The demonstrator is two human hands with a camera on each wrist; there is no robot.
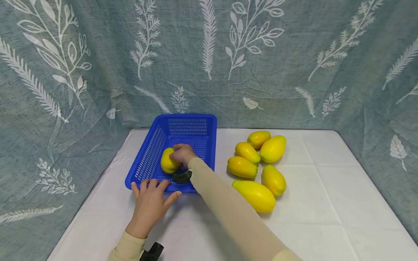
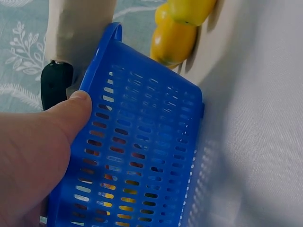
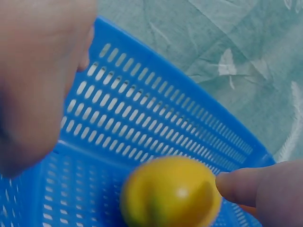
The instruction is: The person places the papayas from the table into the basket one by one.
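A blue slotted plastic basket (image 1: 209,125) stands at the left of the table. My left hand (image 1: 150,208) holds its near rim, with the fingers over the edge and the thumb (image 2: 78,106) on the rim. Inside the basket lies a yellow papaya (image 1: 167,163). Reaching in from the right, my right hand (image 1: 186,155) touches this papaya. In the right wrist view one fingertip (image 3: 227,184) meets its side, while the rest of the hand stands apart from it across a gap.
Several more yellow papayas lie on the white tablecloth (image 1: 313,188) right of the basket, among them a large long one (image 1: 256,195) nearest me and a rounder one (image 1: 273,148) farther back. A patterned green curtain (image 1: 228,94) hangs behind and beside the table.
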